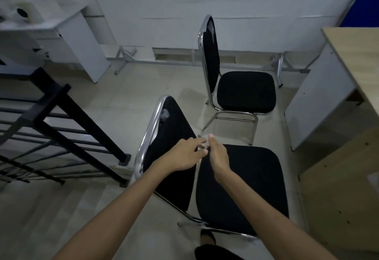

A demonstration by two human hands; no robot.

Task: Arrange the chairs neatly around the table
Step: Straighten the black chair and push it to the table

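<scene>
Head view, seen from my remote desk: two black chairs w/ chrome frames stand on a pale tile floor (127, 103), both seats facing right toward the table (352, 54), a light-wood top on grey panel legs at the right edge. The near chair (242, 186) sits low centre, its backrest leaning left, seat just beside the table's lower wood panel. The far chair (245, 91) stands upright behind it, apart from the near one, close to the table's grey side panel and to the white wall (164, 3).

Both bare arms reach in from the bottom. The left hand (184, 155) is curled, fingers closed around the near chair's chrome tube at the spot where backrest meets seat. The right hand (218, 155) is just beside it, edge-on, thumb up, touching or nearly touching the same joint; I cannot tell if it's gripping or loose, as the fingers are hidden behind the palm.

Left side: a black metal rack (61, 120) w/ thin rails, tilted in frame, well apart from the chairs. Upper left: a grey cabinet (82, 40) w/ a white bag-wrapped item (26, 11) on top. Top right corner: a blue panel (363, 7) behind the table. A dark shoe (207, 237) shows under the near chair's front rail.
</scene>
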